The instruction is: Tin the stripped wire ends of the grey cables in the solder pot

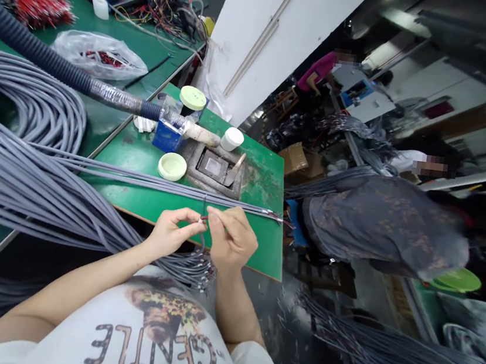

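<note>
My left hand (pixel 175 230) and my right hand (pixel 231 236) meet close to my chest, over the near edge of the green table (pixel 257 246). Between their fingertips are the thin dark and reddish wires at the end of a grey cable (pixel 202 241). Both hands pinch these wires. Just beyond them, several grey cables (pixel 171 185) lie across the table, their stripped ends at the right. More cable ends (pixel 196 271) hang below my hands.
A square metal pot (pixel 214 168) with a scraper on it, a blue box (pixel 167 137), a hose (pixel 116 97), a white jar (pixel 232 139) and a pale green lid (pixel 172 166) stand beyond. Cable bundles (pixel 26 179) fill the left. Other people are at the right.
</note>
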The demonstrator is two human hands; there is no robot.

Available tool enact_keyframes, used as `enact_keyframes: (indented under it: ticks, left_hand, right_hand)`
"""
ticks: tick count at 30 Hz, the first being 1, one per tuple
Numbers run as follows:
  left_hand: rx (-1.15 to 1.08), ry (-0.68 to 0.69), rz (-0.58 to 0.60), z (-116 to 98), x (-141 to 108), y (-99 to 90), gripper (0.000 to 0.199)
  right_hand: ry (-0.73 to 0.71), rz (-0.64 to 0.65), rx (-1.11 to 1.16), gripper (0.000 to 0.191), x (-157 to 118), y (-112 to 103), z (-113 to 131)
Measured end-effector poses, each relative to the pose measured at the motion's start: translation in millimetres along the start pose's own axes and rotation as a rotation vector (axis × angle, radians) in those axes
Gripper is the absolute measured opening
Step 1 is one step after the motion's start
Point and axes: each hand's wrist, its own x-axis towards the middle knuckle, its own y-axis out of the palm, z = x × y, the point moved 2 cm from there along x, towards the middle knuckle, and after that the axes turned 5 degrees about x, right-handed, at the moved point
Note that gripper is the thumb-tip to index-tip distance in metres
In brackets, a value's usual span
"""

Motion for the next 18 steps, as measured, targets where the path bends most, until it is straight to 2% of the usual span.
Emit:
enact_keyframes:
  ticks: [3,4,5,8,10,14,18]
  left_hand:
    - [-0.113,-0.128,-0.019,9,0,0.0,0.032]
    - [-0.146,-0.164,-0.032,12,0,-0.1,0.034]
    - [-0.162,-0.183,-0.041,15,0,-0.3,0.036]
    - [-0.119,-0.132,-0.049,20,0,-0.7,0.034]
    - [-0.069,-0.066,-0.048,20,-1,-0.6,0.032]
    - [-0.011,-0.018,-0.031,18,-1,0.0,0.033]
    - [-0.037,-0.048,-0.043,19,-2,-2.9,0.031]
  right_hand:
    - [-0.032,-0.214,-0.005,0.018,5,-18,8]
    - [-0.034,-0.232,-0.03,0.017,7,-21,8]
    - [-0.03,-0.194,-0.064,0.015,8,-22,6]
    - [-0.011,0.106,-0.212,0.01,7,-8,-10]
    - [-0.016,0.221,-0.321,0.016,3,6,-21]
    - [-0.054,0.228,-0.376,0.021,0,24,-30]
    - [-0.06,0.177,-0.309,0.02,-3,26,-25]
